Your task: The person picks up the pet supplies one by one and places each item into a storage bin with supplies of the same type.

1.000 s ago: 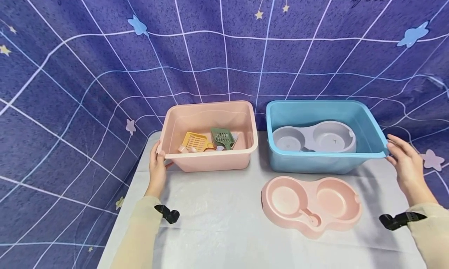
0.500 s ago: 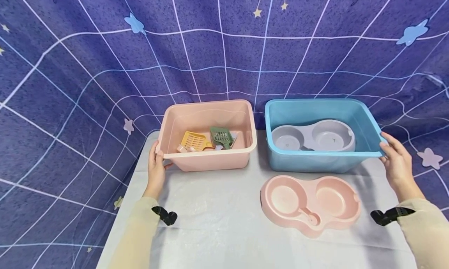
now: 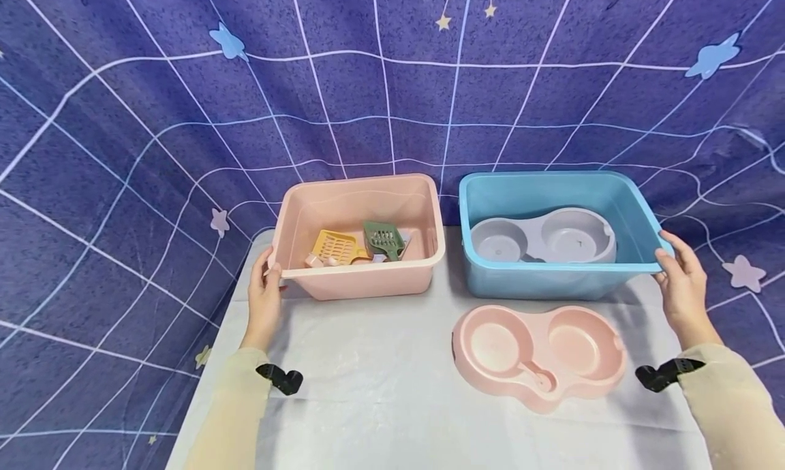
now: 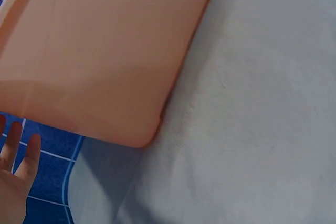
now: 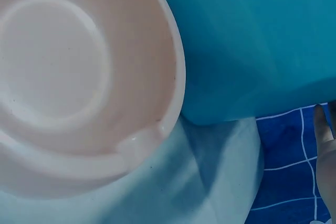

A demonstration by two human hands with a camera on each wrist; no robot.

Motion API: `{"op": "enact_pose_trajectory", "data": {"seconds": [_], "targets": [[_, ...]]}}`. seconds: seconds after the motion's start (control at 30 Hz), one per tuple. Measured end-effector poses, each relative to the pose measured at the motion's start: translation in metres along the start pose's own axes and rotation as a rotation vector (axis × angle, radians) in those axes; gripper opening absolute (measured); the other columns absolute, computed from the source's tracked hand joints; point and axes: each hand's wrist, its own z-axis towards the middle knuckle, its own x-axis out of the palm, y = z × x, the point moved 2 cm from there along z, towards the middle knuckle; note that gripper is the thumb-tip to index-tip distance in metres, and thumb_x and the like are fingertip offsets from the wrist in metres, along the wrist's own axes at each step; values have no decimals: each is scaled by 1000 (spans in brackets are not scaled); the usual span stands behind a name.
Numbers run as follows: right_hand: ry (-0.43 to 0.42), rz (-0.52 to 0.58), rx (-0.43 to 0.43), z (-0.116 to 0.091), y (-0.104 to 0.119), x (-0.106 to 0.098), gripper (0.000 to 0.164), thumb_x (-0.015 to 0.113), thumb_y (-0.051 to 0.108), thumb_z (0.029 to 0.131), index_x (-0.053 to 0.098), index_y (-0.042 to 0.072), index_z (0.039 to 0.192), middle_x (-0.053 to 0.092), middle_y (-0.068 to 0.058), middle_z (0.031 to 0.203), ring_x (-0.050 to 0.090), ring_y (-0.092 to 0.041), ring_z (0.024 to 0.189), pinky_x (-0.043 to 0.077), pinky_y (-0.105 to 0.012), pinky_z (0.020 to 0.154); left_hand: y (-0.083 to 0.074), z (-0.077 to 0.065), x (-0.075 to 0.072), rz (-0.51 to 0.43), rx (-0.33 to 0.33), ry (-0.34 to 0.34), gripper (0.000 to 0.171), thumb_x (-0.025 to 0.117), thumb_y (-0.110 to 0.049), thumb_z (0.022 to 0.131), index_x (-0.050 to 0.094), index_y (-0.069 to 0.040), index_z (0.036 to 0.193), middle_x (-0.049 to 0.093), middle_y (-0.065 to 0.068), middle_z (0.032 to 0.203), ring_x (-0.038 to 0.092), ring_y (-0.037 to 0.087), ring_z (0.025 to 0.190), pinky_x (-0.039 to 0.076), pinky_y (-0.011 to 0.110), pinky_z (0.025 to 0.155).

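Head view: L hand (image 3: 264,303) grips pink bin (image 3: 368,283) at its 8 o'clock corner; R hand (image 3: 683,293) holds blue bin (image 3: 540,285) by its 4 o'clock rim corner — prob. a steadying/squaring step. Next move would call for an even hold at both ends. Yellow scoop (image 3: 337,246) & green scoop (image 3: 381,237) lie in pink bin, grey bowl (image 3: 535,233) in blue; pink bowl (image 3: 540,351) sits at blue bin's 6 o'clock, apart. Vs 1 s ago, R fingertips reach farther over the rim; L hold & bin contents look abt the same.

L wrist: fingers straightish at 8 o'clock, by bin's edge; thumb not visible.

R wrist: fingers nr 4 o'clock, mostly cut off — grip can't be told here; pink bowl fills 9–10.
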Motion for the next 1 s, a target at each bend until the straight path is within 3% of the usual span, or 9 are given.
{"op": "enact_pose_trajectory", "data": {"seconds": [0.17,0.4,0.5,0.63,0.87,1.0], "targets": [[-28,-42,7,-1,-1,1,38,52,-4,99,60,6,134,56,-1,125,55,-11,101,51,-14,76,-11,-5,1,8,-4,-5,48,38,-23,108,33,-19,155,40,11,146,47,14,114,44,27,85],[-29,-75,26,-2,0,1,40,53,-1,99,57,8,137,50,-3,133,53,-12,107,50,-13,80,-37,-22,4,39,10,12,49,38,-19,107,32,-14,155,36,14,150,46,18,115,42,30,85],[-37,-77,31,-1,-1,0,40,54,0,99,57,8,137,49,-2,134,54,-12,107,50,-13,80,-42,-28,5,78,26,18,50,37,-17,106,30,-10,155,36,18,150,46,14,111,42,29,85],[-42,-49,26,0,-1,-1,40,54,-1,99,57,7,137,52,-1,132,56,-12,107,51,-14,80,-42,-33,3,88,45,6,49,37,-15,105,31,-8,154,38,19,147,46,9,108,42,30,85],[-52,-39,22,0,-3,-1,40,55,-1,99,57,7,138,54,-1,129,57,-12,107,51,-15,81,-36,-41,-3,84,98,-32,47,41,-14,105,36,-6,151,44,17,143,49,14,110,44,37,85],[-65,-70,27,0,-4,-1,40,55,1,98,57,8,137,52,-1,131,55,-12,108,50,-14,80,-34,-47,-6,109,123,-36,45,41,-12,105,39,-6,150,45,16,142,48,14,109,47,32,85]]}}
